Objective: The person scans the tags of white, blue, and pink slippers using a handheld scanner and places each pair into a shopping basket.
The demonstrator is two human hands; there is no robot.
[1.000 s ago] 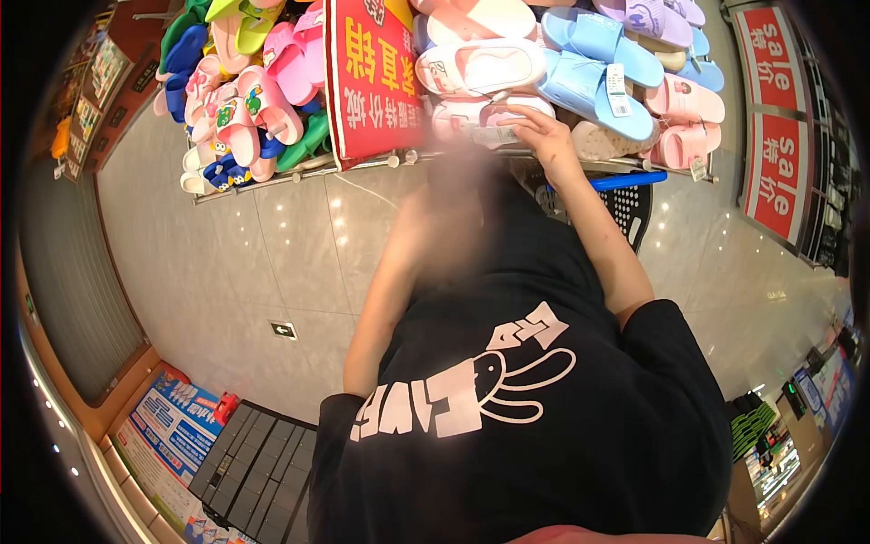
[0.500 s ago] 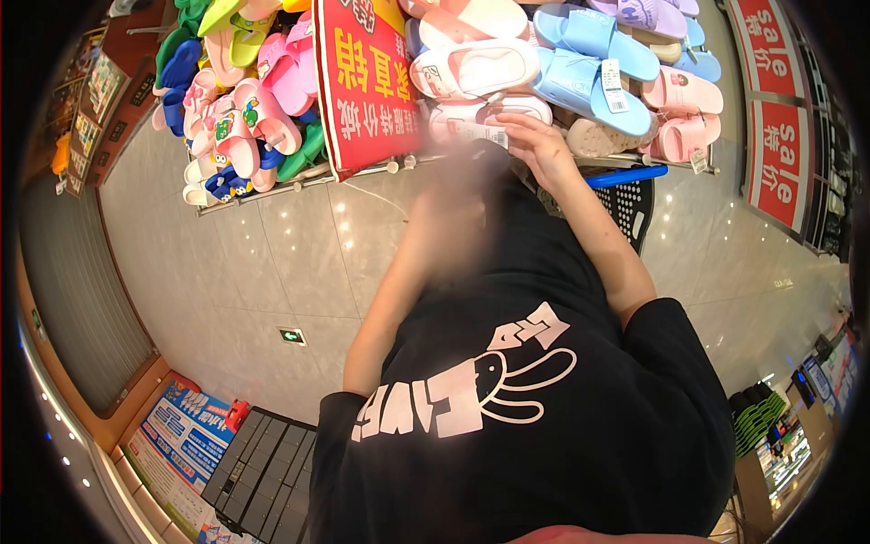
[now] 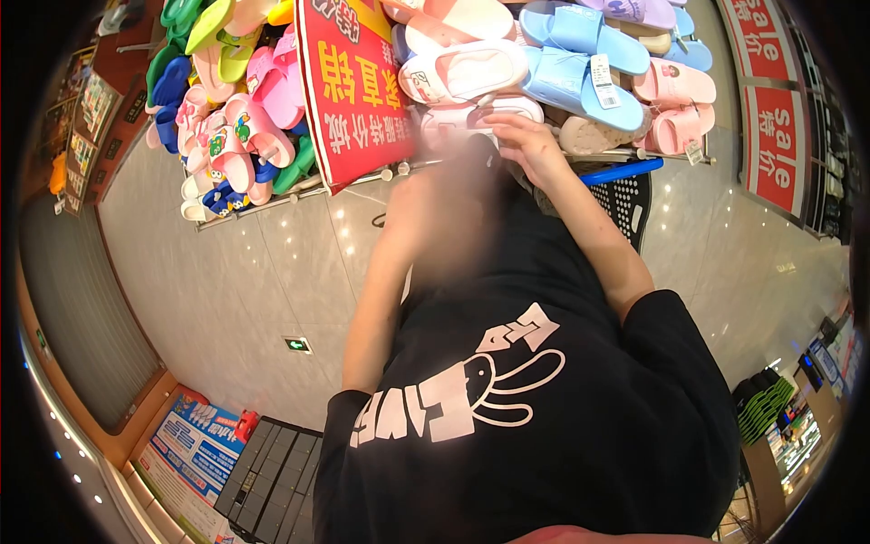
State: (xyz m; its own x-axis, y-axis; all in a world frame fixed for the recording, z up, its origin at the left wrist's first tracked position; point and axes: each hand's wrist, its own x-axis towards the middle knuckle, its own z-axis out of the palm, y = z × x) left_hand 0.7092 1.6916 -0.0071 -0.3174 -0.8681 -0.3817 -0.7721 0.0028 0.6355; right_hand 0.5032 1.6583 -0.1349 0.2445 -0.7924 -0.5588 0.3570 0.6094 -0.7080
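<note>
My left hand is mostly lost in a blurred smear, so its fingers do not show. A dark object, too smeared to name, lies at the upper end of that blur, between my hands. My right hand has bent fingertips closed on a small white tag at the edge of a pale pink slipper. Above it lies another pale pink slipper, and blue slippers with a hanging tag are to the right.
A red and yellow sign stands on the rack's front edge. Colourful children's clogs hang to its left. A black perforated basket with a blue handle sits below the rack at right. Stacked dark crates stand on the tiled floor behind, at left.
The view has shifted slightly, moving the rack a little left and up. My right fingers now cover more of the white tag. A dark loop shows beside my left wrist.
</note>
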